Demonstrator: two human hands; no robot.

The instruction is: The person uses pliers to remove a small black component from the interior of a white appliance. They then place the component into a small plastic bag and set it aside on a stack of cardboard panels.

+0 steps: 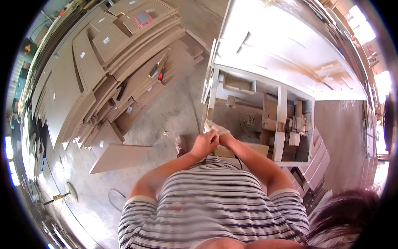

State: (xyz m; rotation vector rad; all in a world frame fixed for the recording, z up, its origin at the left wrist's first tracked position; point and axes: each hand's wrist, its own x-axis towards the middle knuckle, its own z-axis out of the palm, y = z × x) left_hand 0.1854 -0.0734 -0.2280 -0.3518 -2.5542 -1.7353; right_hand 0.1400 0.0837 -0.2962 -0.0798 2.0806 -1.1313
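My two hands meet in front of my chest, at the near left corner of a grey metal cabinet frame. A pale, crinkled plastic bag lies over and between the fingers, small and partly see-through. My left hand is closed, its fingers bent in a pinch at the bag's near side. My right hand is closed against the bag; the bag and the left hand hide most of its fingertips. Whatever the bag contains cannot be made out.
Inside the cabinet are a round coil shape, a cross bar and boxy parts. A large white panel stands behind it. At left, stacked beige panels hold a red-handled screwdriver, another screwdriver and a black tool.
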